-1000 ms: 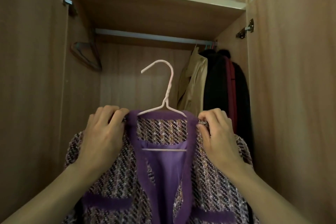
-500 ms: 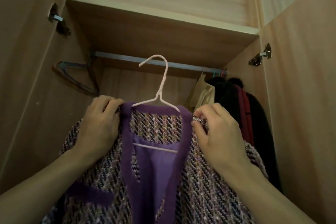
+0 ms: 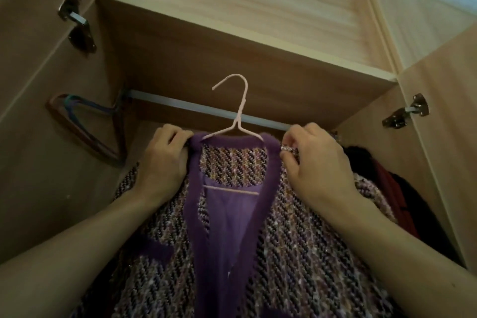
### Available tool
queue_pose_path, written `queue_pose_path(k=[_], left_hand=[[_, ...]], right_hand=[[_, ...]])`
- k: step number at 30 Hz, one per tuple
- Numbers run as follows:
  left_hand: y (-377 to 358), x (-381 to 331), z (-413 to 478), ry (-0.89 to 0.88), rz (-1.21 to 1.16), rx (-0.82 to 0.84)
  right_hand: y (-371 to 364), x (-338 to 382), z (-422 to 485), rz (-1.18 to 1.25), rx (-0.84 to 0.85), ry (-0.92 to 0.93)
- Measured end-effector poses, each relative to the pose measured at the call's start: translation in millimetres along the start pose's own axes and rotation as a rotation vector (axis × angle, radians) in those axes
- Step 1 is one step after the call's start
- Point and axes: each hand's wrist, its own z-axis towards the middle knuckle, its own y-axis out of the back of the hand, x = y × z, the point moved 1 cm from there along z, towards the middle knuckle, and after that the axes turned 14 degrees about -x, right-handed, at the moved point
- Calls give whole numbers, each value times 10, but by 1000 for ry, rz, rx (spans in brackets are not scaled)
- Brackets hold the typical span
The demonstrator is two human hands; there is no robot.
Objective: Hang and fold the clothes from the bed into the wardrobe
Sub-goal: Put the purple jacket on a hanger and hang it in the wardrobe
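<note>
A purple-trimmed tweed jacket [image 3: 296, 240] hangs on a pale pink wire hanger [image 3: 238, 111], held up inside the open wardrobe. My left hand [image 3: 162, 162] grips the jacket's left shoulder over the hanger arm. My right hand [image 3: 317, 160] pinches the right shoulder beside the collar. The hanger's hook rises above the grey rail [image 3: 201, 108] in the picture, in front of the shelf's underside; whether it touches the rail I cannot tell.
Several bare hangers [image 3: 85, 126] hang at the rail's left end against the wardrobe wall. Dark and red garments [image 3: 387, 188] hang at the right end. A wooden shelf [image 3: 245, 41] sits just above the rail. Both doors stand open, with hinges [image 3: 405, 113] on the sides.
Both hands have lifted the jacket and hanger upward toward the rail; the hook now stands above the rail line. My head has tilted up, showing more of the top shelf.
</note>
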Motion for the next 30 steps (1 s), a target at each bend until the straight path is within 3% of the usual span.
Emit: queue_pose_path(k=[5, 15, 30], left_hand=[[-345, 489, 197, -21, -25, -50], [-1050, 1069, 29, -46, -16, -21], [-2096, 1303, 244, -22, 31, 11]], right_hand=[[-491, 160, 332, -40, -80, 28], [-1401, 54, 343, -46, -57, 22], [-2284, -506, 595, -62, -100, 7]])
